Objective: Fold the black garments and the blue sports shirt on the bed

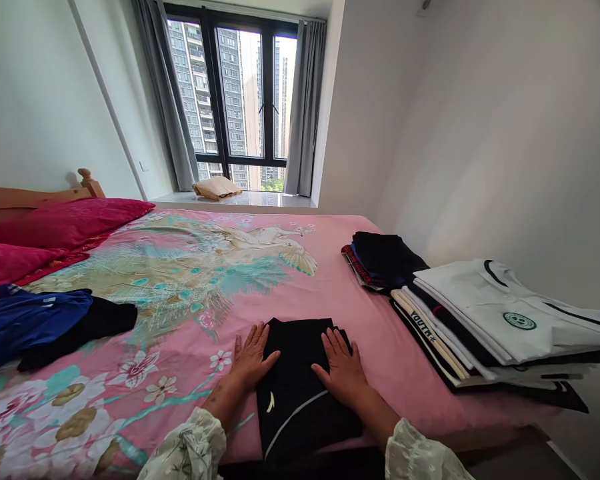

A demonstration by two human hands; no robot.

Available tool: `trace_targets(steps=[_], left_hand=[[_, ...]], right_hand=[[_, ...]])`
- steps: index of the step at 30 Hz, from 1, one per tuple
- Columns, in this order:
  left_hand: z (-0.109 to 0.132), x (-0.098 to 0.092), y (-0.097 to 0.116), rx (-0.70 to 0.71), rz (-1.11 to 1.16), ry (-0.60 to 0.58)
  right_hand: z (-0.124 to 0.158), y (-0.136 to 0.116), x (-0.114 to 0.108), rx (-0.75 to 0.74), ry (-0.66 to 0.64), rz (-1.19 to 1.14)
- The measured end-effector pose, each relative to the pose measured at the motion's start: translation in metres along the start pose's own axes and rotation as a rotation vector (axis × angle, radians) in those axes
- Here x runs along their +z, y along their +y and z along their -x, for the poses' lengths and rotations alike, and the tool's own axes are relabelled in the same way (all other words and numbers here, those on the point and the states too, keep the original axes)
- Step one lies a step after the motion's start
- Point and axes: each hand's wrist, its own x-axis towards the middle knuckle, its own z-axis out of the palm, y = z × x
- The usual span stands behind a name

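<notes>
A folded black garment [300, 380] lies flat on the bed near its front edge, with a thin pale curved line and a small light mark on it. My left hand [253, 357] rests flat on its left edge, fingers stretched out and thumb pointing inward. On the right side of the same garment, my right hand [343, 370] also lies flat with its fingers spread. Neither hand grips anything. The garment's exact kind cannot be made out from its folded shape.
To the right stand a large stack of folded shirts [480, 320], a white one on top, and a smaller stack of dark folded clothes [387, 257] behind it. Loose blue and black clothes [55, 320] lie at left. Red pillows [80, 217] are by the headboard [30, 195].
</notes>
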Motion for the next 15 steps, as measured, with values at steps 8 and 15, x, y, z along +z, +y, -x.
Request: trace_targets(steps=[8,15], left_hand=[[0.064,0.006,0.038,0.148,-0.015,0.012],[0.086,0.008,0.038,0.14,-0.051,-0.132]], right_hand=[[0.003,-0.025,-0.026,0.02,-0.011,-0.013],[0.009,-0.031,-0.02,-0.404,-0.035,-0.155]])
